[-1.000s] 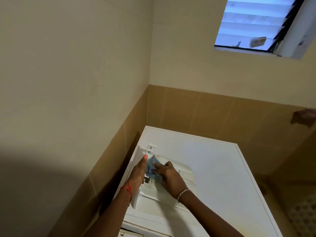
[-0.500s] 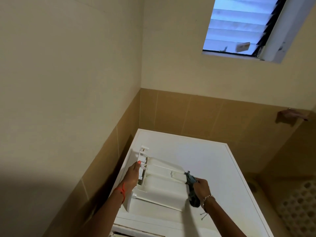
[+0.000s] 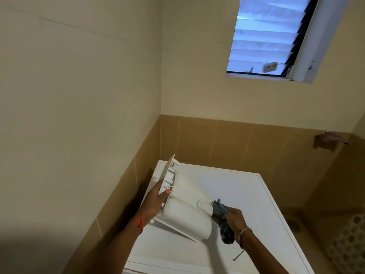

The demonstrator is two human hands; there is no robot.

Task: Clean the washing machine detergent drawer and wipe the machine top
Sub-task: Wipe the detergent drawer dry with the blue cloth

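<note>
Drawer (image 3: pixel 183 216) had tipped up since a second earlier, its front panel now raised at the far left and its underside showing, while the blue cloth (image 3: pixel 222 218) had moved from inside to its rear end; the wiping had probably passed to the outside. The left hand (image 3: pixel 153 202) gripped the panel end, the right hand (image 3: pixel 234 216) closed on the cloth touching the drawer's back, above the washing machine top (image 3: pixel 246 194)

Drawer above the machine top, near its left edge.
The detergent drawer (image 3: pixel 183 212) sits between the left hand (image 3: pixel 153 204) at its left end and the right hand (image 3: pixel 234 218), with the cloth (image 3: pixel 222 218) at its right end; the washing machine top (image 3: pixel 237 194) lies beneath, in the wall corner.
</note>
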